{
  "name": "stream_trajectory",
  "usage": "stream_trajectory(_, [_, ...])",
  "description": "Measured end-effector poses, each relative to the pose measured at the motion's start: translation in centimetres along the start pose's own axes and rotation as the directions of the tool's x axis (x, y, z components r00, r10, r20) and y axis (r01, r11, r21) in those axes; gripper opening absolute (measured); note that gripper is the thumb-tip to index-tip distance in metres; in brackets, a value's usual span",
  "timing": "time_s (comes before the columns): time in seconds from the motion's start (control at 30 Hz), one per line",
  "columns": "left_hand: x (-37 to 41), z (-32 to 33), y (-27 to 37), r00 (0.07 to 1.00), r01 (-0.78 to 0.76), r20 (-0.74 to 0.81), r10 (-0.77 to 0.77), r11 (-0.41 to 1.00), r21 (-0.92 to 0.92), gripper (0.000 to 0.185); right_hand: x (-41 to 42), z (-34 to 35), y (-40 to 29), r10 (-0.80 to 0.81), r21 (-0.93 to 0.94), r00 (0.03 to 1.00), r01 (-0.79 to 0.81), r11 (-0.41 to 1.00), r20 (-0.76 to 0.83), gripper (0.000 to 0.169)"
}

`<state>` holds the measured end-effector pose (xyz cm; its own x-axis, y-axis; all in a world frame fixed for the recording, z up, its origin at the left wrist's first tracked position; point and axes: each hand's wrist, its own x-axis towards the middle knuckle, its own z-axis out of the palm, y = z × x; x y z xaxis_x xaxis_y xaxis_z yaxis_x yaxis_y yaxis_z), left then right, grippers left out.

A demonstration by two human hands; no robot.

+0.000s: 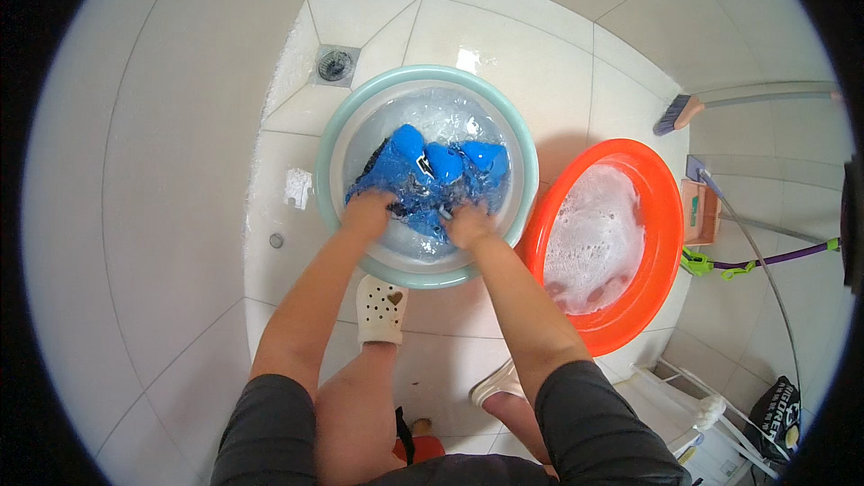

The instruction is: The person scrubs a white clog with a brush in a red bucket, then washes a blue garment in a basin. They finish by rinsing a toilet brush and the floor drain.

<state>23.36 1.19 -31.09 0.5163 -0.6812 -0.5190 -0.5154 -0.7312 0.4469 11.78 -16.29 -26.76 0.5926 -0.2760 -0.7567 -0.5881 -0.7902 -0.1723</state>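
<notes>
A blue garment point(444, 163) with dark parts and a small black-and-white mark lies bunched in a round basin point(528, 172) with a pale green rim. Water covers much of the cloth, while several puffed-up folds rise above the surface. At the cloth's left side, my left hand point(368, 213) grips it, fingers partly under water. My right hand point(470, 223) holds the near right part of the same garment. Both hands are blurred, and their fingertips are hidden by water and cloth.
An orange-red basin point(665, 263) of foamy water leans tilted against the green-rimmed one at right. A floor drain point(335, 65) lies beyond at left. Along the right wall are a broom point(677, 113), a pink dustpan point(700, 212) and a white rack point(675, 391). The tiled floor looks wet.
</notes>
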Motion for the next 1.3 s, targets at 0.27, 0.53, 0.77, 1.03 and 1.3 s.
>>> stream_trajectory(0.27, [-3.0,-10.4,5.0,0.942,-0.138,-0.241,-0.235,0.383,-0.913,0.036,-8.4,-11.7,-1.3,0.246,0.883,0.856,0.395,0.254,-0.454,0.043])
stream_trajectory(0.53, [-9.2,-20.7,11.0,0.624,-0.780,-0.765,-0.162,-0.066,-0.622,0.036,-18.1,-20.4,-2.2,0.103,0.549,0.559,0.829,-0.108,-0.823,0.034])
stream_trajectory(0.77, [-2.9,-13.0,4.7,0.911,-0.264,-0.380,-0.161,0.479,-0.837,0.027,-9.4,-12.6,-0.1,0.107,0.648,0.689,0.601,0.468,-0.716,0.026])
stream_trajectory(1.03, [-2.8,-8.1,4.7,0.983,-0.046,-0.175,-0.053,0.854,-0.518,0.044,-4.2,0.0,-2.9,-0.161,0.361,0.668,0.571,0.737,-0.727,0.061])
stream_trajectory(1.3, [-3.9,-6.6,4.3,0.788,-0.535,-0.503,0.354,0.798,-0.276,0.062,-7.1,-2.0,-4.0,-0.229,0.547,0.819,0.533,0.646,-0.527,0.031])
